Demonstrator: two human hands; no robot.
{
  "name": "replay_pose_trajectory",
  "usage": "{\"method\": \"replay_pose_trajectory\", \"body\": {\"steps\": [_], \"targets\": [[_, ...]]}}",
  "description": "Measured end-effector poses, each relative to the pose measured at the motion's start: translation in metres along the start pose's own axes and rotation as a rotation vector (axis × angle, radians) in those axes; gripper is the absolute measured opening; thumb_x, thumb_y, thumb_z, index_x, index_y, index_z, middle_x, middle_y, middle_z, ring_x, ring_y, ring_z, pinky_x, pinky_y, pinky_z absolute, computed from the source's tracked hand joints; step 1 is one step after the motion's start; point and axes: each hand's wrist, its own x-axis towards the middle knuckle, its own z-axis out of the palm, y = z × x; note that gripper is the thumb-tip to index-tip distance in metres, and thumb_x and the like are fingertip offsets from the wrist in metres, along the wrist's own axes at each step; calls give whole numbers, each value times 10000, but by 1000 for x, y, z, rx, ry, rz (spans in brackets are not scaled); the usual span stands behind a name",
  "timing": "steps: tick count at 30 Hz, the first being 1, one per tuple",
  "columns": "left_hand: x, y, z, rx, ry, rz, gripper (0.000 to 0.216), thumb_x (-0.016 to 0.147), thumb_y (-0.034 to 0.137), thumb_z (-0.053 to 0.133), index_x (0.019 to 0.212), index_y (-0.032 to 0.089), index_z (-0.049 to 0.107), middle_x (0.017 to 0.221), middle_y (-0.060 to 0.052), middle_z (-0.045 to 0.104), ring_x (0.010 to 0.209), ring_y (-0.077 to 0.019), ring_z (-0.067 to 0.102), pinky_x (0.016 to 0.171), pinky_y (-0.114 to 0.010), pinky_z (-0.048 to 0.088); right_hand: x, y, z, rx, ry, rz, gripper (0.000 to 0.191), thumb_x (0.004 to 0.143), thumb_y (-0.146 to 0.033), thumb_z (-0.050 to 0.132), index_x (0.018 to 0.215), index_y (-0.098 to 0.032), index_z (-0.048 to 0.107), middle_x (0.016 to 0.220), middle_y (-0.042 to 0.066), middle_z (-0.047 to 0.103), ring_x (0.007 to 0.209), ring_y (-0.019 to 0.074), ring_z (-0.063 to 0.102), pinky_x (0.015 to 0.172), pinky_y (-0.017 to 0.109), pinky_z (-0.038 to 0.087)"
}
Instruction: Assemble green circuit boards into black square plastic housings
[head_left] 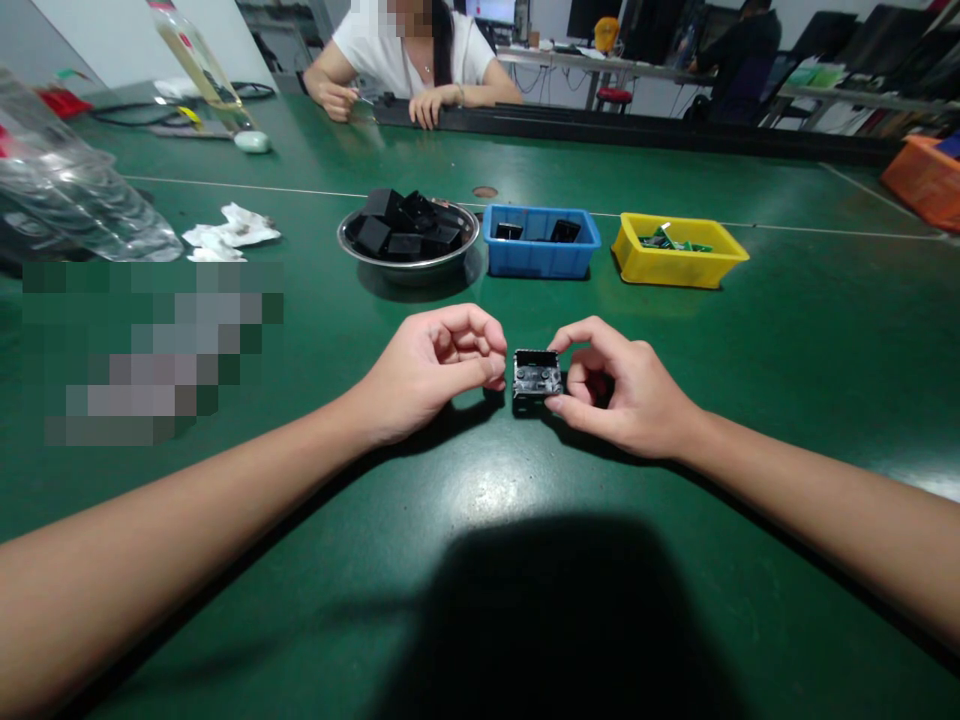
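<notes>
A small black plastic housing, open on the side facing me, is at the middle of the green table. My right hand pinches its right side between thumb and index finger. Just left of the housing is my left hand, its fingers curled and thumb close to the fingertips. Whether anything small is between them I cannot make out. Beyond my hands stand a metal bowl of black plastic housings, a blue bin with a few black parts, and a yellow bin holding green circuit boards.
A crumpled white tissue and a large clear plastic bottle lie on the left. Another bottle stands farther back. An orange basket is at the right edge. Across the green table sits a person behind a long black bar.
</notes>
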Motion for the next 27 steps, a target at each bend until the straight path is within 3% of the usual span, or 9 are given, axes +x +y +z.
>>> {"method": "replay_pose_trajectory", "body": {"steps": [9,17,23,27], "targets": [[-1,0,-1,15,-2,21,294,698,227,904,858,152,669,719,-5,695,647,-114,662,627,-192,525,0,-1,0,3,-1,1,338,839,-249,717,1104,-216,509,586,-125,494,483,74,472,548,234,374],[-1,2,0,62,28,59,233,720,182,856,847,153,662,713,-6,695,658,-122,664,632,-200,519,0,-1,0,-2,6,-6,338,840,-235,719,1104,-211,508,588,-123,496,484,74,471,545,233,378],[-4,7,5,233,71,108,145,746,146,790,815,151,662,736,-16,688,663,-126,637,634,-212,503,0,0,1,3,20,-7,345,838,-240,724,1104,-212,507,592,-123,493,483,73,467,540,232,373],[-6,7,5,388,14,182,134,811,177,731,924,147,667,856,-44,706,769,-158,668,718,-239,529,-1,0,1,-1,35,-12,352,842,-235,723,1115,-212,502,596,-121,496,490,72,468,548,228,377]]}}
